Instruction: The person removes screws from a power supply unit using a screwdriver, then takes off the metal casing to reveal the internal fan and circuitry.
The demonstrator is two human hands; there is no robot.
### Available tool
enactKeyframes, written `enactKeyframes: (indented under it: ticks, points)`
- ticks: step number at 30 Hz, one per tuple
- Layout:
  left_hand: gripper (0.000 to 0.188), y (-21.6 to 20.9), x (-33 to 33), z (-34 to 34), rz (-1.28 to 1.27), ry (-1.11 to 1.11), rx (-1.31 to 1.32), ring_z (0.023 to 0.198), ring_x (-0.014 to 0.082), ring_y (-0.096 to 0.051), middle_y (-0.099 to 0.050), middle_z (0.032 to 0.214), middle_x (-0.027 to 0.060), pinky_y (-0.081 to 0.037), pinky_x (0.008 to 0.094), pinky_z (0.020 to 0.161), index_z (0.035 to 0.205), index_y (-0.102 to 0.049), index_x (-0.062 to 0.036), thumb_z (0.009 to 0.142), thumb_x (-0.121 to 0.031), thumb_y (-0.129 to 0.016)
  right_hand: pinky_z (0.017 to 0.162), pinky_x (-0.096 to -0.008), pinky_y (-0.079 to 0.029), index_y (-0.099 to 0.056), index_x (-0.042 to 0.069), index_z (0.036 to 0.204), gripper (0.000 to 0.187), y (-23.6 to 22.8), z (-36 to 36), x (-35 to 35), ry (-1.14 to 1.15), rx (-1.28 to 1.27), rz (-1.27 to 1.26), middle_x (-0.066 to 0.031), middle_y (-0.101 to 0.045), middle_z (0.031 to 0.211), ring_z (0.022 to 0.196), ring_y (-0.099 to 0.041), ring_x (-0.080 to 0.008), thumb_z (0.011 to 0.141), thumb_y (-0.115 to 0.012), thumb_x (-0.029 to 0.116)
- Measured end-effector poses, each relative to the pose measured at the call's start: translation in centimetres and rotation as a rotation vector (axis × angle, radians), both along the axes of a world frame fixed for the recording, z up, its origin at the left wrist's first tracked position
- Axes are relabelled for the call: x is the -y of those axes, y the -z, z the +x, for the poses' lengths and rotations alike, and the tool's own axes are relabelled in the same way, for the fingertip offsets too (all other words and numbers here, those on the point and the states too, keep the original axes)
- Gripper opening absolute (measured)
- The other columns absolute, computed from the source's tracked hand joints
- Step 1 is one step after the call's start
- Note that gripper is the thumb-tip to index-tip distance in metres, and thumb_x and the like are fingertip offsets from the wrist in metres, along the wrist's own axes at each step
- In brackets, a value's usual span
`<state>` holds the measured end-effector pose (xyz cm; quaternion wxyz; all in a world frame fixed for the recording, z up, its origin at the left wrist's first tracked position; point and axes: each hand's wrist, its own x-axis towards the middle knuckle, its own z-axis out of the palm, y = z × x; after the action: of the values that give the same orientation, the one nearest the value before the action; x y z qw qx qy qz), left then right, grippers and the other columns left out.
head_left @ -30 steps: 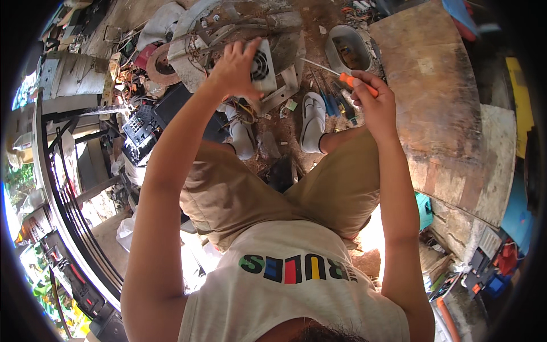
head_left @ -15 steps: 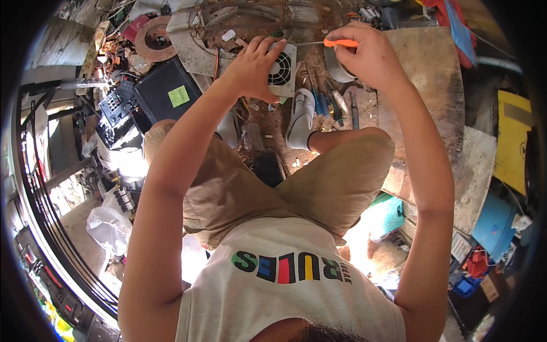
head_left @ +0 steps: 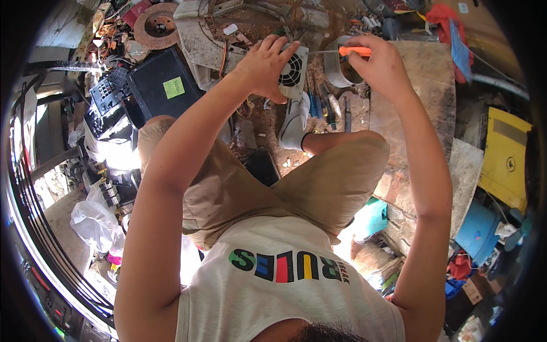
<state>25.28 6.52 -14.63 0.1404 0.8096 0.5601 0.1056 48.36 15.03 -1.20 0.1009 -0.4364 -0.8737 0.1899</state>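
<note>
A computer power supply (head_left: 294, 71), a pale metal box with a round black fan grille, sits in front of my feet. My left hand (head_left: 263, 69) is spread over its left side and grips it, hiding much of the box. In my right hand (head_left: 380, 64) is a screwdriver (head_left: 354, 52) with an orange handle. Its thin shaft points left, and its tip meets the upper right edge of the power supply. Several hand tools (head_left: 327, 105) lie on the dirt just below, beside my foot.
A wooden board (head_left: 413, 114) lies to the right, with a metal ring (head_left: 340, 71) near its far left corner. On the left are a black flat case (head_left: 162, 85) with a green note and a rusty disc (head_left: 156, 27). A yellow panel (head_left: 507, 159) stands far right.
The power supply shows slightly farther right and lower, as does the screwdriver; the whole view has shifted a little too. Both hands keep their holds, and the screwdriver tip stays at the box's edge.
</note>
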Motion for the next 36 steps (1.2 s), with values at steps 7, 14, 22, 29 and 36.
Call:
enactKeyframes:
  ticks: [7,14,22,29,36]
  points:
    - [0.130,-0.1,0.1,-0.1,-0.013,-0.003,0.006,0.142,0.0400,-0.030,-0.035,0.150,0.0192,-0.035,0.0517,0.114,0.155,-0.021,-0.0094,0.050,-0.043,-0.091,0.082,-0.0398,-0.055,-0.074,0.004,0.102,0.029,-1.0,-1.0,-1.9,0.081,0.162,-0.066,-0.0179,-0.073,0.093,0.088,-0.071,-0.0344,0.085,-0.066,0.027]
    - [0.130,-0.4,0.1,0.2,-0.047,-0.001,-0.013,0.143,0.0392,-0.028,-0.033,0.150,0.0186,-0.036,0.0538,0.113,0.155,-0.021,-0.0093,0.050,-0.044,-0.090,0.079,-0.0407,-0.054,-0.073,0.003,0.101,0.031,-1.7,-2.0,-1.6,-0.041,0.165,-0.040,-0.0190,-0.072,0.092,0.088,-0.069,-0.0359,0.086,-0.066,0.029]
    - [0.130,-0.4,0.2,0.1,-0.038,-0.003,-0.028,0.143,0.0377,-0.028,-0.033,0.151,0.0173,-0.036,0.0534,0.113,0.155,-0.021,-0.0092,0.051,-0.046,-0.089,0.080,-0.0414,-0.054,-0.073,0.003,0.100,0.031,-1.8,-2.2,-1.4,-0.014,0.220,-0.042,-0.0194,-0.072,0.091,0.087,-0.069,-0.0368,0.085,-0.067,0.029]
    - [0.130,-0.4,0.1,-0.2,-0.040,-0.002,-0.028,0.143,0.0375,-0.028,-0.033,0.151,0.0172,-0.036,0.0520,0.113,0.155,-0.021,-0.0087,0.051,-0.046,-0.089,0.078,-0.0427,-0.054,-0.073,0.000,0.096,0.032,-2.0,-2.7,-1.3,-0.061,0.213,-0.028,-0.0198,-0.072,0.090,0.085,-0.069,-0.0378,0.085,-0.065,0.029]
    - [0.129,-0.6,0.1,0.0,-0.062,-0.007,-0.034,0.142,0.0385,-0.029,-0.034,0.150,0.0181,-0.035,0.0508,0.114,0.155,-0.022,-0.0080,0.051,-0.045,-0.089,0.068,-0.0406,-0.053,-0.073,0.002,0.090,0.027,-3.8,-8.3,-4.0,0.018,0.708,-0.557,-0.0165,-0.070,0.081,0.068,-0.068,-0.0279,0.090,-0.058,0.025]
